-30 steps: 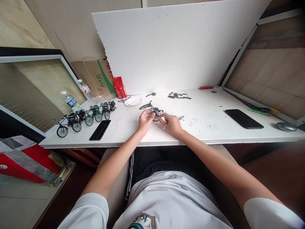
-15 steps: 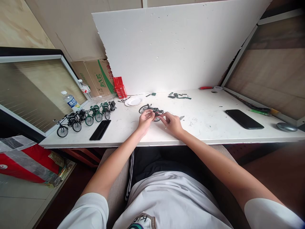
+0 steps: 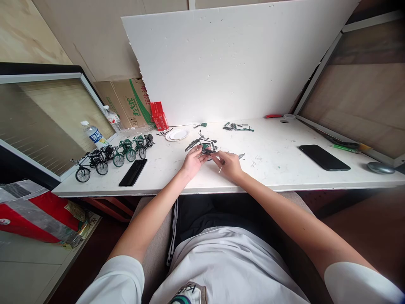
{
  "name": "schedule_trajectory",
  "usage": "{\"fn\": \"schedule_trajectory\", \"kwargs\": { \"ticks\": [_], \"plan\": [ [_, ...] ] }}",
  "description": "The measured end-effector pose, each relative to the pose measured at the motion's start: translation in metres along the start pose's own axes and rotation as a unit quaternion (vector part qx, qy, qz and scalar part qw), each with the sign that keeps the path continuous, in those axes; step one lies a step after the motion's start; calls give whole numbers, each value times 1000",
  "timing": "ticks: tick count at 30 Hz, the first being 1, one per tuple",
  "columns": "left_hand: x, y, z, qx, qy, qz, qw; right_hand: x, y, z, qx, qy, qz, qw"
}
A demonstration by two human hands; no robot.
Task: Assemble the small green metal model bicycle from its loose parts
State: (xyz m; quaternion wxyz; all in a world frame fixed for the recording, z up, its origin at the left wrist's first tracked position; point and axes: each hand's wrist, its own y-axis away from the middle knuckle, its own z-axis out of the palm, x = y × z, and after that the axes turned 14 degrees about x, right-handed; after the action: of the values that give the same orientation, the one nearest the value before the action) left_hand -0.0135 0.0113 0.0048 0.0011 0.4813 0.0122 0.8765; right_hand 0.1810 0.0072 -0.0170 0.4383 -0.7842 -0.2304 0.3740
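Note:
A small model bicycle (image 3: 205,142), dark with a green part, is tilted above the white table in front of me. My left hand (image 3: 192,162) is closed on its lower part from the left, thumb and fingers at the frame. From the right, my right hand (image 3: 228,164) pinches at the bicycle's rear lower side. A thin pale stick juts down from under its fingers; what the fingertips themselves grip is too small to make out. The rear wheel is mostly hidden by the hands.
Several finished-looking model bicycles (image 3: 126,150) stand at the left beside a phone (image 3: 133,172). Loose dark parts (image 3: 236,127) lie at the back, near white plates (image 3: 177,134). Another phone (image 3: 324,158) and a grey mouse (image 3: 380,168) lie at the right.
The model bicycle has been turned more upright, so its handlebar and saddle now show above my hands. Both hands have stayed almost in place, with the left fingers shifted slightly.

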Motion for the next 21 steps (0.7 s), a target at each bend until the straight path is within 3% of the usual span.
{"fn": "schedule_trajectory", "kwargs": {
  "ticks": [6, 15, 21],
  "plan": [
    [-1, -3, -3, 11, 12, -17, 1000, -1, 1, 0, -3, 11, -26, 1000],
    [-8, -2, 0, -8, -11, 16, 1000, -1, -2, 1, 31, 37, 12, 999],
    [-16, -7, -4, 38, -42, 50, 997, -3, -4, -1, 5, 36, 14, 999]
  ]
}}
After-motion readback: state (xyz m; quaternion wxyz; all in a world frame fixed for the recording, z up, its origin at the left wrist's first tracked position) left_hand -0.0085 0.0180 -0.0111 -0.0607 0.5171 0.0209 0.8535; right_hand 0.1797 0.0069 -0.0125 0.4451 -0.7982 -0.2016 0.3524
